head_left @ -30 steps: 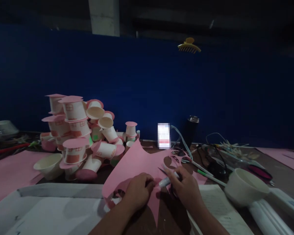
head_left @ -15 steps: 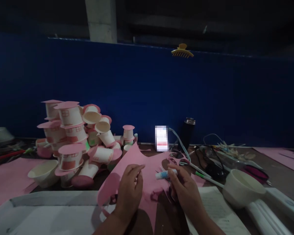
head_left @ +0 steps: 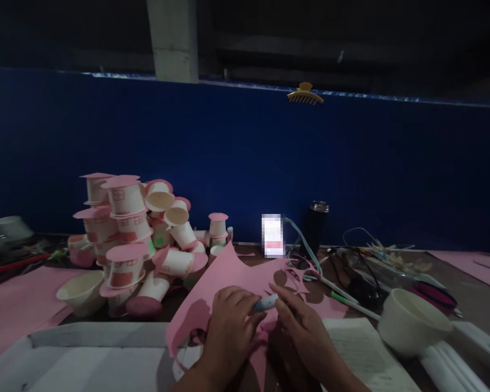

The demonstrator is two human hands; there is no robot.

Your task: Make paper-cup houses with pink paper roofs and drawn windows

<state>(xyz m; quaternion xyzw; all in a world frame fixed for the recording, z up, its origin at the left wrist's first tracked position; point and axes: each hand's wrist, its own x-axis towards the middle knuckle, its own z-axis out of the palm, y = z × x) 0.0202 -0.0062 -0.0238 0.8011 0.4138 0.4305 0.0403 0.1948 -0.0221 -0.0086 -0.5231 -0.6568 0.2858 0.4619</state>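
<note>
A small white glue stick (head_left: 265, 303) with a blue label lies level between my two hands, above the pink paper. My left hand (head_left: 233, 318) has its fingers closed around the blue end. With thumb and fingertips, my right hand (head_left: 300, 324) pinches the white end. Under and behind both hands spreads a cut sheet of pink paper (head_left: 224, 272), its left edge curled up and round holes cut in its right part.
Paper cups with pink discs (head_left: 126, 196) are piled at the left, behind a cream bowl (head_left: 81, 291). A white tray (head_left: 93, 365) is at front left. On the right are a cream cup (head_left: 412, 321), a written sheet (head_left: 359, 348), cables and a black bottle (head_left: 315, 228). A lit phone (head_left: 272, 235) stands at the back.
My left hand has moved right and taken hold of the glue stick, which only my right hand held before. The whole view has shifted slightly, with things appearing lower and farther right.
</note>
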